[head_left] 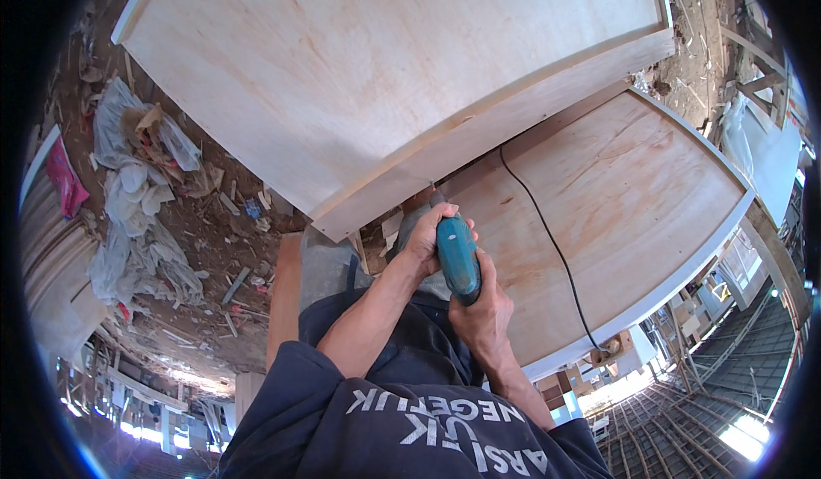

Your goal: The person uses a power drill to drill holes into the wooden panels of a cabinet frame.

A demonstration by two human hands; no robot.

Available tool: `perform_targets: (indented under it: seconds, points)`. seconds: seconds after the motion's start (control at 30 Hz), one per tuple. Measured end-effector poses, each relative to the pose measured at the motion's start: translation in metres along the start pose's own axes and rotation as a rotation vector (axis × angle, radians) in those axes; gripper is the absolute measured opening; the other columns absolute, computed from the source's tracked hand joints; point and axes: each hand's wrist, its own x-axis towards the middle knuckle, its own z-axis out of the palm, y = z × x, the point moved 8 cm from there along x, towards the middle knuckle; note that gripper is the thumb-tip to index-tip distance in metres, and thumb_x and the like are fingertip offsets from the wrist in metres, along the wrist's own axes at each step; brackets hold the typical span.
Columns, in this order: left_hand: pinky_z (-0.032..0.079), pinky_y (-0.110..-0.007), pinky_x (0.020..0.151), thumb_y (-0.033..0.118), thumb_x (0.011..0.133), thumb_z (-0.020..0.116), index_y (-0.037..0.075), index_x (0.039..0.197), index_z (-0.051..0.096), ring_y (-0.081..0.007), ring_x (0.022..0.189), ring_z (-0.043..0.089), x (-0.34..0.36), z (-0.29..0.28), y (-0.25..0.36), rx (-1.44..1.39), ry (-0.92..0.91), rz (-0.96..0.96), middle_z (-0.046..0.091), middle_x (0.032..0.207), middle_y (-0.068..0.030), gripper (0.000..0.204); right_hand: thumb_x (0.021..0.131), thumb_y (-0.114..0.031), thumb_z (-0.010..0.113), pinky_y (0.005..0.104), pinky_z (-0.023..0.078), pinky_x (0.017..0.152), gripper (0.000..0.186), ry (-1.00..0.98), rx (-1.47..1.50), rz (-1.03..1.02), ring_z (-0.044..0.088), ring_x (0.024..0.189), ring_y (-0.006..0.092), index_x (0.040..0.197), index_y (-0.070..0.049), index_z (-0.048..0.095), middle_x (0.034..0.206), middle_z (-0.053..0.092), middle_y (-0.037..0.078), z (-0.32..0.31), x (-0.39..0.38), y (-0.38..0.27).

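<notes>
The teal power drill [459, 257] is positioned near the centre of view, its nose directed at the edge strip [513, 127] of the upper wooden panel [385, 68]. The left hand [428, 238] is closed around the drill's front; the right hand [484, 305] grips its rear. A black cord [552, 233] runs across the second wooden panel [629, 192], right of the drill. Crumpled plastic sheeting [132, 201] lies on the littered ground [227, 257] at left

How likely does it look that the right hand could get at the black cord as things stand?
Probably not: the right hand is wrapped around the teal power tool. If freed, nothing visible lies between it and the black cord.
</notes>
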Motion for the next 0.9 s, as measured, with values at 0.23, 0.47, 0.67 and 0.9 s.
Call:
perform_targets:
  seconds: [0.23,0.47,0.67,0.9]
  points:
    - [0.059,-0.045,0.072,0.03,0.085,0.066,0.013,0.094,0.052,-0.0307,0.083,0.068,0.002,0.001,0.004,-0.051,-0.041,0.028,0.066,0.093,-0.0135,0.024,0.07,0.0,0.073,0.0465,0.058,0.073,0.074,-0.026,-0.05,-0.027,0.072,0.086,0.0413,0.138,-0.006,0.047,0.102,0.07,0.025,0.006,0.006,0.002]
    - [0.059,-0.046,0.076,0.033,0.086,0.065,0.008,0.091,0.057,-0.0305,0.084,0.068,0.003,0.005,0.005,-0.002,-0.014,0.051,0.066,0.092,-0.0129,0.027,0.07,0.0,0.07,0.0478,0.057,0.069,0.074,-0.047,-0.084,-0.074,0.071,0.083,0.0414,0.139,-0.009,0.045,0.099,0.07,0.024,0.001,0.007,0.003]
    - [0.059,-0.047,0.077,0.04,0.089,0.065,0.005,0.086,0.06,-0.0312,0.085,0.068,0.003,-0.002,0.005,0.06,-0.106,0.004,0.067,0.092,-0.0137,0.035,0.071,-0.001,0.068,0.0488,0.057,0.07,0.072,-0.047,-0.062,-0.086,0.07,0.083,0.0429,0.139,-0.008,0.046,0.094,0.07,0.025,0.005,-0.006,0.004]
    - [0.06,-0.044,0.076,0.04,0.094,0.069,0.008,0.072,0.055,-0.0289,0.071,0.067,-0.061,0.003,0.035,0.259,-0.023,0.133,0.06,0.067,-0.0096,0.041,0.066,-0.005,0.072,0.0466,0.057,0.07,0.074,0.013,0.001,-0.302,0.07,0.082,0.0394,0.137,-0.009,0.051,0.094,0.07,0.022,-0.033,-0.089,-0.036]
